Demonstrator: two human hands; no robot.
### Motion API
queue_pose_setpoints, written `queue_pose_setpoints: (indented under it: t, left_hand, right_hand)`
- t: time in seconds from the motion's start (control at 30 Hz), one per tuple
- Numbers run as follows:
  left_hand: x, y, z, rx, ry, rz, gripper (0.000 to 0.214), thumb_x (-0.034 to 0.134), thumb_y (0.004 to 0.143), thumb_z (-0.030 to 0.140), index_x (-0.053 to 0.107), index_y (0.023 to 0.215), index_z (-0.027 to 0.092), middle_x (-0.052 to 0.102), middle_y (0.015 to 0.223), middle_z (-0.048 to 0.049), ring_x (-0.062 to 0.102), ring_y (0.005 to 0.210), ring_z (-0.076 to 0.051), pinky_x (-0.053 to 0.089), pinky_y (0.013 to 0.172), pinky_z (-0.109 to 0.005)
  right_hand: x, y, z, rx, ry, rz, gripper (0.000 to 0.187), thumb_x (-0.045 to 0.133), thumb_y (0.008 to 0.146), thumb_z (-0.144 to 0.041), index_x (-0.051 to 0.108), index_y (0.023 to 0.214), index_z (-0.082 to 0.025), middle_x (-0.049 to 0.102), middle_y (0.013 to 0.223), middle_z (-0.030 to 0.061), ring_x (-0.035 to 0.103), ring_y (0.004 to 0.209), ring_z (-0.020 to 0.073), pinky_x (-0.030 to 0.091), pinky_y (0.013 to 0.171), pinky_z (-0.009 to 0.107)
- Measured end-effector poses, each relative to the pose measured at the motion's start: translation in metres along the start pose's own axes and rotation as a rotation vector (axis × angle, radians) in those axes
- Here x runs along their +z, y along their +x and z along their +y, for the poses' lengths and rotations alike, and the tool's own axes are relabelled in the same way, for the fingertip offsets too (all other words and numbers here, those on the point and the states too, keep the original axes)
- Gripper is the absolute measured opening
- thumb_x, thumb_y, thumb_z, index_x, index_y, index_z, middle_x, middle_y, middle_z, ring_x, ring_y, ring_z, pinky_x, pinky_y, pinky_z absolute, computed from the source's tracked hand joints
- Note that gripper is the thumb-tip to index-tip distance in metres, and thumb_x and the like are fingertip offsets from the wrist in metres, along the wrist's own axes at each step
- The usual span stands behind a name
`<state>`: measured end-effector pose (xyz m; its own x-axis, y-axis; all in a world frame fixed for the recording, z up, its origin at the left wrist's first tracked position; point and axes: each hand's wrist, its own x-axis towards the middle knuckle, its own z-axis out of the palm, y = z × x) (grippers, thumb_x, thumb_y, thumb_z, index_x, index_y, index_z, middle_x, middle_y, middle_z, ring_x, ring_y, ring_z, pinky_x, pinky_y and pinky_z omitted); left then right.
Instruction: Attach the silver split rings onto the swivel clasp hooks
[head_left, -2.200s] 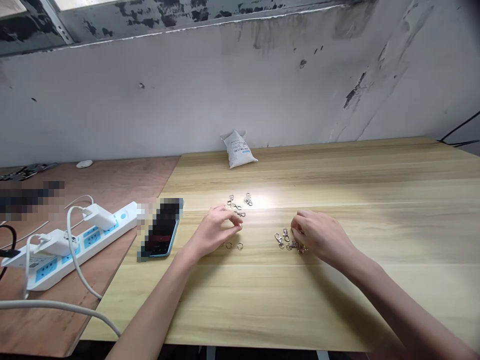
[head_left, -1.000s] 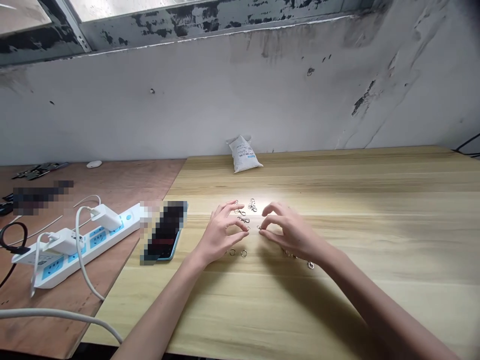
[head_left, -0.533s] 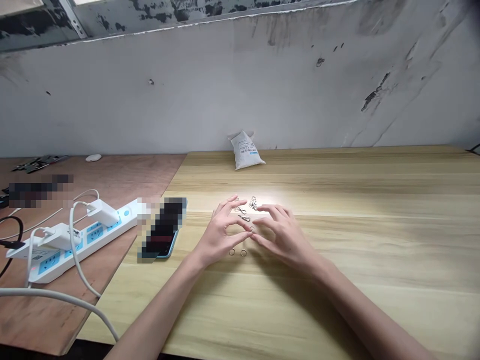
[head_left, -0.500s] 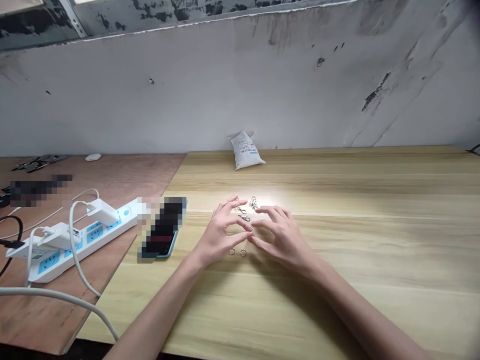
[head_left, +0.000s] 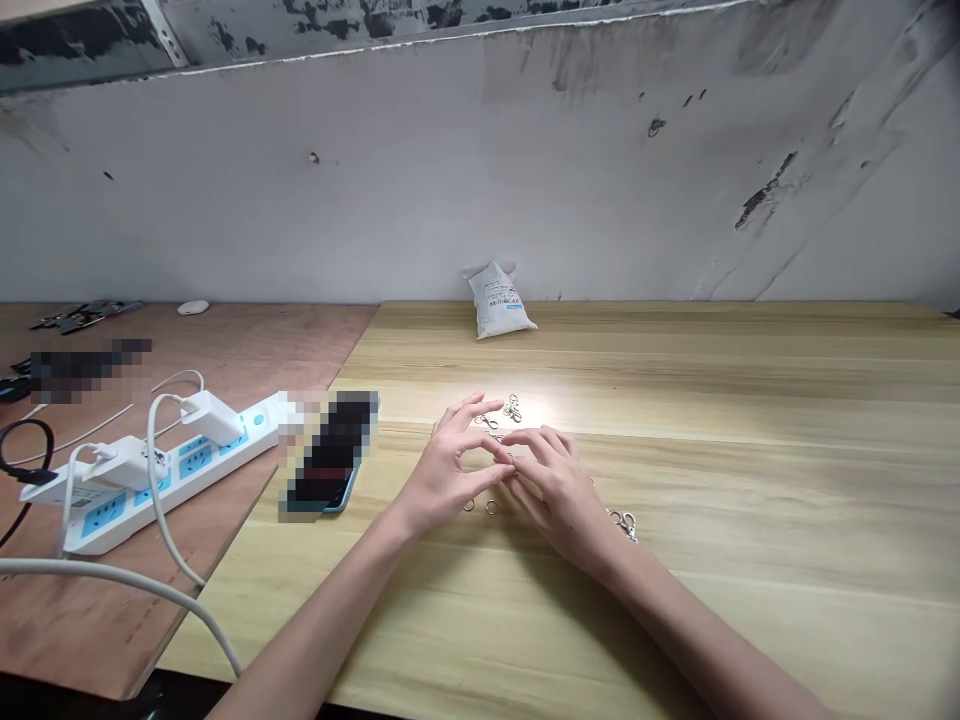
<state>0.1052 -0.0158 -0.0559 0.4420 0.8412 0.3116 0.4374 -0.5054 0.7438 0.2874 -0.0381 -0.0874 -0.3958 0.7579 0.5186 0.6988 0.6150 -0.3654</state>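
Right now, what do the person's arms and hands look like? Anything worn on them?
Both are bare. The left hand and right hand are slim and long-fingered, with no gloves, rings or watch in view. The left forearm and right forearm are slender, with no sleeve or marking visible.

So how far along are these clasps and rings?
Looks done: clasps set apart beside the right hand. In hand: it and the left hand meet over something too small to tell. Left: more clasps and two rings lying loose on the table.
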Motion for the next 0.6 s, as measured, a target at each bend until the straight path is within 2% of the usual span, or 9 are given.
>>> queue_pose_setpoints:
  t: [0.2,0.33,0.4,0.5,0.6]
  left_hand:
    - [-0.004,0.003,-0.002,-0.136,-0.078,-0.037,0.014,0.077,0.077,0.032,0.070,0.088,0.025,0.052,0.141,-0.0014,0.036,0.140,-0.025,0.030,0.116,-0.051]
    - [-0.007,0.003,-0.005,-0.129,-0.100,-0.055,0.010,0.076,0.078,0.034,0.074,0.083,0.026,0.054,0.139,-0.0022,0.038,0.139,-0.026,0.032,0.115,-0.051]
    - [-0.009,0.004,-0.006,-0.113,-0.090,-0.050,0.008,0.073,0.080,0.034,0.074,0.081,0.026,0.054,0.139,-0.0023,0.039,0.139,-0.025,0.034,0.115,-0.050]
    - [-0.012,0.004,-0.008,-0.051,0.046,-0.037,0.008,0.070,0.083,0.033,0.075,0.082,0.027,0.053,0.142,-0.0012,0.037,0.140,-0.026,0.033,0.114,-0.053]
    - [-0.007,0.002,-0.007,0.082,0.354,0.022,0.009,0.068,0.086,0.029,0.074,0.079,0.027,0.052,0.143,0.0004,0.031,0.143,-0.029,0.018,0.117,-0.064]
  right_hand:
    - [-0.003,0.001,0.000,-0.029,0.002,0.049,0.021,0.047,0.098,-0.025,0.068,0.098,-0.025,0.066,0.116,0.0081,0.057,0.111,0.0232,0.039,0.101,0.049]
    - [-0.001,0.000,0.004,-0.047,-0.014,0.082,0.020,0.050,0.097,-0.026,0.070,0.099,-0.026,0.066,0.119,0.0067,0.056,0.117,0.0249,0.038,0.105,0.052]
    - [-0.002,-0.001,0.008,-0.053,-0.008,0.067,0.021,0.050,0.097,-0.027,0.070,0.103,-0.027,0.064,0.125,0.0068,0.051,0.127,0.0270,0.035,0.107,0.056]
    - [-0.008,-0.003,0.015,-0.054,0.035,-0.016,0.025,0.046,0.099,-0.026,0.069,0.109,-0.028,0.054,0.140,0.0056,0.032,0.143,0.0283,0.028,0.112,0.061]
    - [-0.013,-0.002,0.016,0.004,0.112,-0.093,0.025,0.045,0.099,-0.027,0.070,0.102,-0.026,0.051,0.143,0.0060,0.024,0.146,0.0286,0.023,0.114,0.062]
